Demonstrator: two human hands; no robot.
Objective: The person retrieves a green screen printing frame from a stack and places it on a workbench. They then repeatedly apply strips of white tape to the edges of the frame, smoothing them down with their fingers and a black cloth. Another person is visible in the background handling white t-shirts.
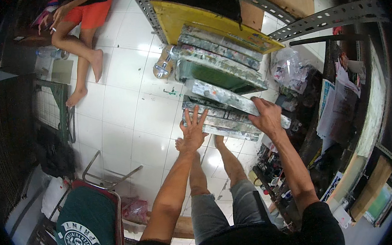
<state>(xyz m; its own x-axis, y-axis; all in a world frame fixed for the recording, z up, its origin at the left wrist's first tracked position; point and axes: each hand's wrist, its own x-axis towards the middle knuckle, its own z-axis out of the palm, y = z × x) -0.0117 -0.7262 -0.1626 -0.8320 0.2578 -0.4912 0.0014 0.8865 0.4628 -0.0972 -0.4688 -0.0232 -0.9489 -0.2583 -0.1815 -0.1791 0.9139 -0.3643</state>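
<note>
Several paint-spattered screen-printing frames stand on edge in a row in front of me. My right hand is closed round the right end of one speckled frame, which tilts away from its neighbours. Against the left ends of the nearer frames rests my left hand, its fingers spread and gripping nothing. Just beyond the tilted frame is a frame with a green panel. More stained frames lean behind it, against a yellow board. The lower parts of the nearer frames are hidden.
Perforated metal shelf bars rise around the frames. A clear plastic bag and cluttered shelving with papers line the right. Lower left stands a chair with a green cover. Another person's bare legs are at upper left.
</note>
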